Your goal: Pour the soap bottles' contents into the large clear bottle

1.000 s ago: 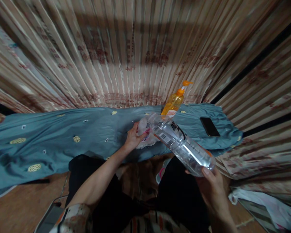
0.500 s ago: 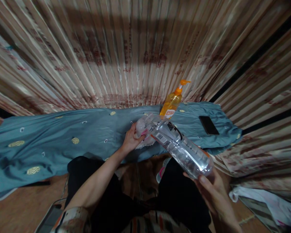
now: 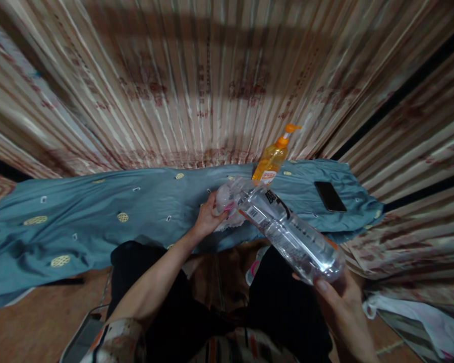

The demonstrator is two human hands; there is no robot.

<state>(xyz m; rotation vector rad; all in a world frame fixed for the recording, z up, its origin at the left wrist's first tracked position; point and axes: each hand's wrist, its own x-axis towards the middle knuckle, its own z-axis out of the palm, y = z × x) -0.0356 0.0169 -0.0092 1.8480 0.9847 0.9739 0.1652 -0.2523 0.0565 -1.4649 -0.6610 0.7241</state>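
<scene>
A large clear plastic bottle (image 3: pixel 287 237) with black print and a barcode lies slanted across the middle of the view. My right hand (image 3: pixel 342 302) is closed around its base end at the lower right. The other end tilts toward a small clear, rounded container (image 3: pixel 224 196) with a pink part, and the two overlap in view, so I cannot tell whether they touch. My left hand (image 3: pixel 208 217) grips this container from the left. Below it a whitish piece with a ragged edge (image 3: pixel 232 222) shows, partly hidden. Just behind stands a pump bottle (image 3: pixel 270 161) of orange-yellow liquid.
A teal cloth with yellow pineapple prints (image 3: pixel 109 196) covers the long surface before me. On its right lies a black phone (image 3: pixel 330 196). Pleated curtains (image 3: pixel 181 91) hang behind and at the right. A white bag (image 3: pixel 419 317) rests at the lower right.
The whole scene has shifted slightly to the right in view. Both hands keep their holds, and the large bottle's base end looks slightly farther right.
</scene>
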